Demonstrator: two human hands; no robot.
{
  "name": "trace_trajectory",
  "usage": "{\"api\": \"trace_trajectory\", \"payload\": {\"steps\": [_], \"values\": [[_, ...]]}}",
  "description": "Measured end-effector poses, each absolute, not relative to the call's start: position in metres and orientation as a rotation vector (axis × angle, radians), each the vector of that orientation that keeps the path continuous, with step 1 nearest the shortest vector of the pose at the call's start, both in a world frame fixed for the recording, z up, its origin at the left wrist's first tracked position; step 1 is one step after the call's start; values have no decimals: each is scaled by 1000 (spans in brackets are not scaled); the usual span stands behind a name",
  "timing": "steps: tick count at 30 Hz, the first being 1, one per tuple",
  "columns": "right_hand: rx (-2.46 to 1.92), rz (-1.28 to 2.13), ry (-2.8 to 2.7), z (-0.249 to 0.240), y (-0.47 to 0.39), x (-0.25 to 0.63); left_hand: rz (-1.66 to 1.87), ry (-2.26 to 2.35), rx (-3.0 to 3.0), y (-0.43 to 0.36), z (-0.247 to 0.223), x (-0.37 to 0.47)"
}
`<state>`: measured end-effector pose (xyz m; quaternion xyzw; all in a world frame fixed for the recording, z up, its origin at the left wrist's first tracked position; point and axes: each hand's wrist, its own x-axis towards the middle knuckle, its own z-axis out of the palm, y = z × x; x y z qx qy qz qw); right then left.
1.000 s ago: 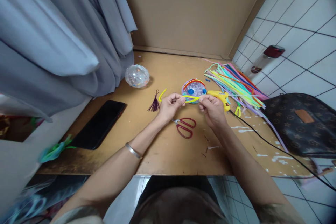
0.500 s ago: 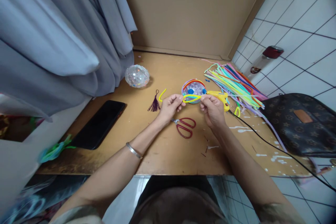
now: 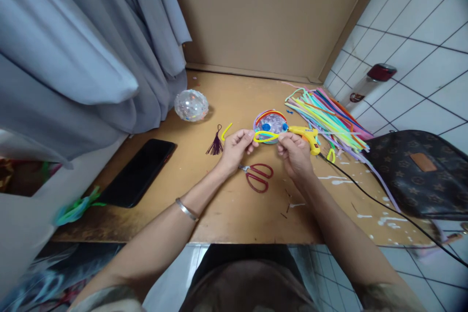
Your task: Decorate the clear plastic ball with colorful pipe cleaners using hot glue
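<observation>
Between my hands, above the table, is a yellow pipe cleaner bent into a flat loop. My left hand pinches its left end, and my right hand pinches the right end. Just behind the loop sits a clear round ball trimmed with a red, yellow and purple arc and blue spots; its lower part is partly hidden. A yellow glue gun lies to the right, behind my right hand. Below the loop rest scissors with red handles, their blades partly under my left hand.
A purple tassel and a short yellow pipe cleaner lie left of my hands. Further left are a clear ball and a black phone. Right are a pipe cleaner heap, a cord and a brown bag.
The yellow loop between my hands has opened a little and tilted slightly. My hands have otherwise stayed nearly where they were.
</observation>
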<state>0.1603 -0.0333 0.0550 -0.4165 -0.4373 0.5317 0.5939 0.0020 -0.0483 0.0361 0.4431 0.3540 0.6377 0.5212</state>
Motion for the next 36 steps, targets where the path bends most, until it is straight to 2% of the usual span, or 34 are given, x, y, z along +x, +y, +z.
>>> {"api": "trace_trajectory", "payload": {"steps": [4,16,24,31,36], "values": [[-912,1308,-984,55,-34,160,1526,798,996,-47,34,4],[-851,1874,-968,53,-39,159,1451,826,1138,-54,34,10],[-815,1968,-1047,53,-40,162,1368,728,1274,-52,39,0],[-768,2046,-1076,56,-42,164,1427,708,1377,-54,44,-3],[-805,1975,-1182,50,-41,163,1468,731,1351,-50,44,-3]]}}
